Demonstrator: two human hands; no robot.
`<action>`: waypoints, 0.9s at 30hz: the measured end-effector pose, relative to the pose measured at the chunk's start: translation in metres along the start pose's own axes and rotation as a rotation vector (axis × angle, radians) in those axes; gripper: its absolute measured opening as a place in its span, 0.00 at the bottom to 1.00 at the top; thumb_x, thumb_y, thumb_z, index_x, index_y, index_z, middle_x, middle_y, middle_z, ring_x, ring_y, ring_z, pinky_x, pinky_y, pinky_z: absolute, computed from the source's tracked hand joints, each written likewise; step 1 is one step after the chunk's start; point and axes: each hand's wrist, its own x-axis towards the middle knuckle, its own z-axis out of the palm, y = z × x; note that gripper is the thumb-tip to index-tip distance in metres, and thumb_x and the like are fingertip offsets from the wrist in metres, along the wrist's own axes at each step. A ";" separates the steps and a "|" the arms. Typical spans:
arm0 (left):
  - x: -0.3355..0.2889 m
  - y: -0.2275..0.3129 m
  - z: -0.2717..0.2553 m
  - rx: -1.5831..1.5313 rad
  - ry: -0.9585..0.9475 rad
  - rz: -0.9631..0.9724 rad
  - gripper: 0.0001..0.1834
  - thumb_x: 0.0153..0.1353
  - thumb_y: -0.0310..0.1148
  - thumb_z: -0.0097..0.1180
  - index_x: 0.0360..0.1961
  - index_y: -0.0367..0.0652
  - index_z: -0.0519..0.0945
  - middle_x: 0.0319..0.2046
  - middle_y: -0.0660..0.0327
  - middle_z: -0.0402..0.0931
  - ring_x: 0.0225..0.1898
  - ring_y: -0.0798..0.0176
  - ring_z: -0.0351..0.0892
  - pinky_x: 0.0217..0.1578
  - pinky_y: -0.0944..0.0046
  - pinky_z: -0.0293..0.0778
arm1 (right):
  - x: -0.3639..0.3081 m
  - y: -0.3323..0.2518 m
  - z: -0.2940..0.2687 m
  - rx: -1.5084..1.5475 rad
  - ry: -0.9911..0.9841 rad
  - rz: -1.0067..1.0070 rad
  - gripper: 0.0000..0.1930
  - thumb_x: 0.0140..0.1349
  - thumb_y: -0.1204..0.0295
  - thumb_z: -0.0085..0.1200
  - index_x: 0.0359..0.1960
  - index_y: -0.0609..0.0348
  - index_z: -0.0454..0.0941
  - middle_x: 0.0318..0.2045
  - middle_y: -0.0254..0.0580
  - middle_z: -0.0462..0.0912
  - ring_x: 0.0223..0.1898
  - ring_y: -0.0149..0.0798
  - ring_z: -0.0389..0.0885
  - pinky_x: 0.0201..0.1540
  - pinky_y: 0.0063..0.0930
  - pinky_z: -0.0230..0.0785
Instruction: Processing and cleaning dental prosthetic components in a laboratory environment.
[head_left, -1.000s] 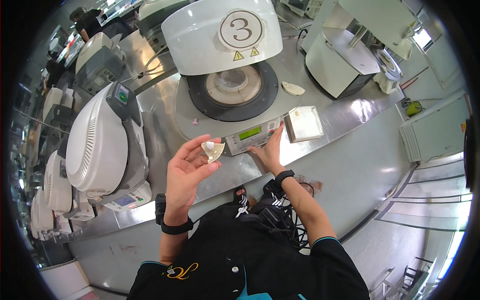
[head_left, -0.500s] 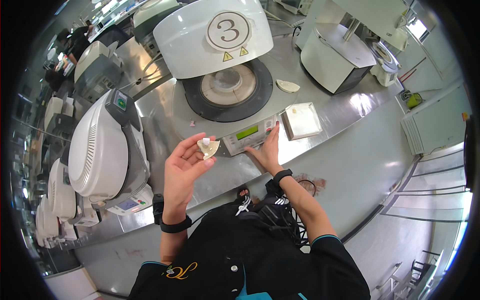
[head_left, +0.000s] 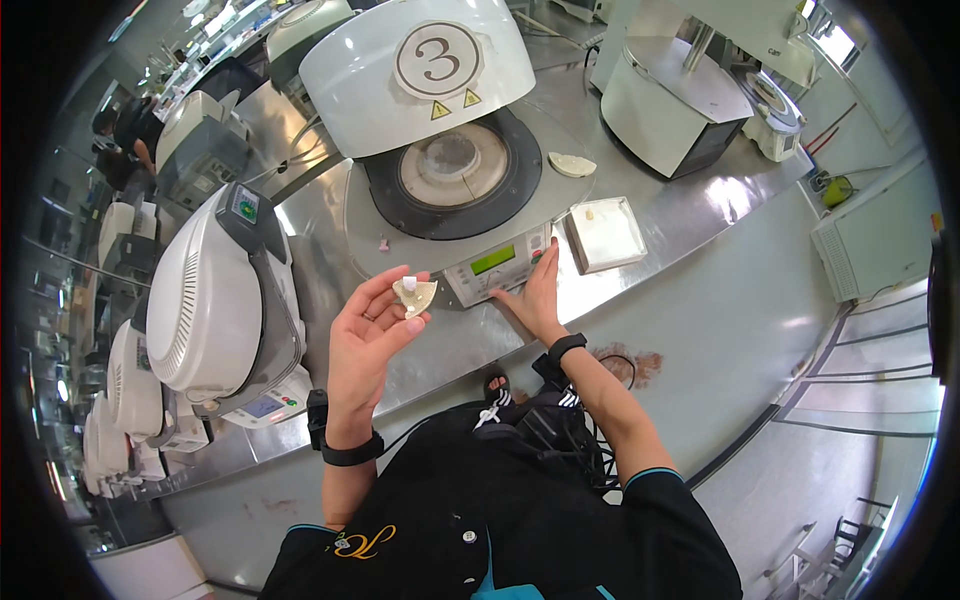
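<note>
Head view: steel bench (head_left: pixel 455 350) beside grey floor (head_left: pixel 720 320), left fingers (head_left: pixel 398 336) pinching pale wedge (head_left: pixel 420 295), right fingers (head_left: pixel 546 274) spread.

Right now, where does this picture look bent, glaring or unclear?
Head view: the steel bench curves along its front edge and glares white near its right end; a bright patch at upper right is washed out; the left hand looks fairly sharp, but the cream wedge it holds is too small for fine detail.

The left hand (head_left: pixel 368 335) was closed in a pinch, curled fingers (head_left: pixel 384 284) facing its thumb (head_left: pixel 402 331) — to its right, the right hand (head_left: pixel 536 302) spread its thumb wide from outstretched fingers.
</note>
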 end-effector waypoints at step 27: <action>0.013 -0.012 0.021 0.061 0.075 0.043 0.25 0.51 0.20 0.54 0.52 0.31 0.65 0.44 0.54 0.71 0.40 0.64 0.74 0.45 0.68 0.68 | 0.014 0.018 -0.015 0.164 0.121 0.003 0.36 0.42 0.65 0.65 0.48 0.69 0.58 0.44 0.56 0.64 0.45 0.54 0.66 0.46 0.35 0.62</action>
